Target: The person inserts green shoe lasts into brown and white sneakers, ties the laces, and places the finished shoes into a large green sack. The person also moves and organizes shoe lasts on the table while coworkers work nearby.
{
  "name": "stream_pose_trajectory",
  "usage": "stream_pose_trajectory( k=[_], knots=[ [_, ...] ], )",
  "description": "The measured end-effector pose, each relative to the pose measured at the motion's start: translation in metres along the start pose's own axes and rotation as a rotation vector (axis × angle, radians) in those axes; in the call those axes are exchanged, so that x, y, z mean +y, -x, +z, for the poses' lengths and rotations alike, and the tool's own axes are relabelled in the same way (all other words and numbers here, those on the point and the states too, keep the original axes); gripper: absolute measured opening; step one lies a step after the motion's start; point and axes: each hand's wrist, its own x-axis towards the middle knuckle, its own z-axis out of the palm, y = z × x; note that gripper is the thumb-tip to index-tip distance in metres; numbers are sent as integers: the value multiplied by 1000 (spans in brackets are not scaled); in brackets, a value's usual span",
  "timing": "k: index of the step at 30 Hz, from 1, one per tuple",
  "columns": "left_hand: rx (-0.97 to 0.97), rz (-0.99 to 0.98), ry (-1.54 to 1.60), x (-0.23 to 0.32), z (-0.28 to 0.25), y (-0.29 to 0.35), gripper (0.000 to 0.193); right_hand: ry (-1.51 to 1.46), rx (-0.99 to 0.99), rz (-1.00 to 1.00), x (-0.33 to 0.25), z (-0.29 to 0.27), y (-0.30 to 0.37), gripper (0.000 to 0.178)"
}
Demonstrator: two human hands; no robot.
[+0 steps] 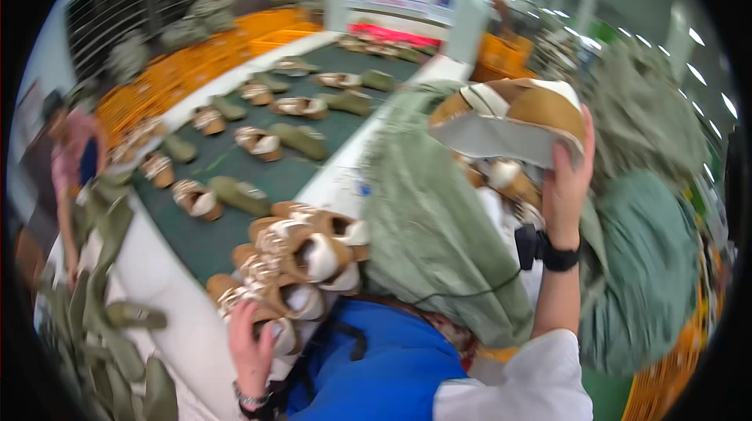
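My right hand (569, 174) is raised at the right, closed on a tan and white shoe upper (513, 108); its pale grey inside edge shows underneath. My left hand (252, 346) is low at the left, fingers apart, against the nearest of a cluster of similar shoe uppers (317, 256). These stand packed together on the white edge of the conveyor, close to my blue apron (376, 366). Blur hides whether the left fingers grip any of them. Below my right hand, more uppers (513, 178) show in the mouth of a green cloth sack (439, 209).
Shoe uppers and olive-green shoe lasts (239, 194) lie in pairs on the dark green conveyor belt (227, 241). More lasts (117, 358) are heaped at the left, beside a person in pink (74, 155). Orange crates (180, 68) line the far side; green sacks (642, 264) crowd my right.
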Motion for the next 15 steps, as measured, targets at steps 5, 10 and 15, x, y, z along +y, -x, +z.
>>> stream_pose_trajectory(
  k=[5,10,15],
  knots=[
    [347,175,166,45,-12,-34,99,-681,-180,623,-3,136,67,41],
    [416,20,48,41,-40,-49,37,-917,-596,1130,11,189,118,46],
    [198,-295,712,22,-44,-29,29,-895,-654,1368,36,196,117,46]
  ],
)
